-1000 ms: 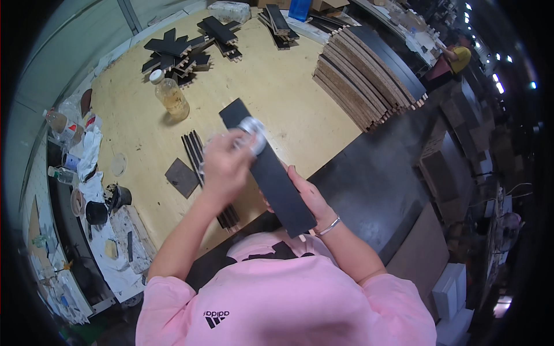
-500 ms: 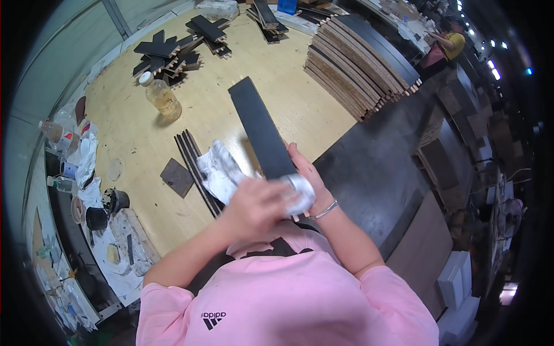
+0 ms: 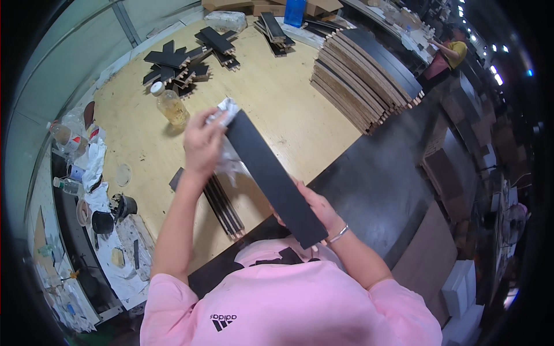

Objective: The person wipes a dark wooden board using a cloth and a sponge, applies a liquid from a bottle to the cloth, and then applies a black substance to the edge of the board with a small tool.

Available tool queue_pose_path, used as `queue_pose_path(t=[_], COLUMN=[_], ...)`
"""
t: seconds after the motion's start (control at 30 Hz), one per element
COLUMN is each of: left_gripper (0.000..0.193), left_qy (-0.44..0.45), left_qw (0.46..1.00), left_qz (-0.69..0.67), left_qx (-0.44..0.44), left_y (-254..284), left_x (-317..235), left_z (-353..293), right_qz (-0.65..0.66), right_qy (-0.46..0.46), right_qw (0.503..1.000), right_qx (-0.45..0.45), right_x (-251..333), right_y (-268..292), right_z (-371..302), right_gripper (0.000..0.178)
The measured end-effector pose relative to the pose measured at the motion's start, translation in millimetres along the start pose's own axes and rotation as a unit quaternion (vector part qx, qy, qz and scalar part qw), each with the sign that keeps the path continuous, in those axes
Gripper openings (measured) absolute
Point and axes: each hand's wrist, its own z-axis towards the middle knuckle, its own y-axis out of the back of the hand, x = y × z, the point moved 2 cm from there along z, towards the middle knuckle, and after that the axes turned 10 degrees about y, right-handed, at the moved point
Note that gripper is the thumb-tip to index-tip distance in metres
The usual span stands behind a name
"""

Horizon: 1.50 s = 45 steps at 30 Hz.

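A long black board point(image 3: 274, 176) with wooden dowels at its near end is held tilted in front of me. My right hand point(image 3: 320, 209) grips its right edge near the bottom, thumb along the side and other fingers behind it. At the far left corner my left hand point(image 3: 203, 141) is closed on a white cloth point(image 3: 228, 107), which wraps over the board's end and hangs down beside it. Left of the board, several narrow dark strips point(image 3: 222, 205) lie side by side on the table. A dark square piece point(image 3: 175, 180) is partly hidden by my left forearm.
On the pale table point(image 3: 271, 92) stand a bottle of yellowish liquid point(image 3: 173, 111), a loose pile of black boards point(image 3: 173, 62) and a tall stack of curved panels point(image 3: 363, 81). Cups, rags and a dark tub point(image 3: 124, 204) line the left edge. A person point(image 3: 447, 55) works far right.
My left hand has slid the cloth from the board's near end to its far left corner. The square piece is now partly covered by my forearm.
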Motion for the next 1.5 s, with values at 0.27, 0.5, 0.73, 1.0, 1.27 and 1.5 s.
queue_pose_path(t=[0.27,0.5,0.73,1.0,1.27,1.5], left_gripper=[0.039,0.037,0.031,0.040,0.038,0.027], left_qy=[-0.208,-0.080,-0.160,-0.196,-0.181,-0.160], left_qw=[0.976,0.993,0.986,0.966,0.978,0.960], left_qz=[0.044,0.049,-0.012,-0.063,-0.031,-0.100], left_qx=[0.055,-0.073,0.044,0.156,0.096,0.205], left_y=[4,9,-5,-20,-34,-15], left_x=[-84,-43,-61,-84,-90,-77], left_z=[-79,-24,-75,-111,-87,-140], right_qz=[-0.029,0.071,0.054,0.062,0.009,-0.035], right_qy=[0.036,-0.014,-0.024,0.023,0.054,0.132], right_qw=[0.998,0.997,0.994,0.990,0.990,0.987], right_qx=[-0.032,0.033,-0.091,-0.128,-0.128,-0.082], right_x=[5,-8,-6,0,11,36], right_y=[-4,-13,-7,2,5,14], right_z=[0,-15,-15,-4,21,28], right_gripper=[0.052,0.049,0.050,0.046,0.054,0.054])
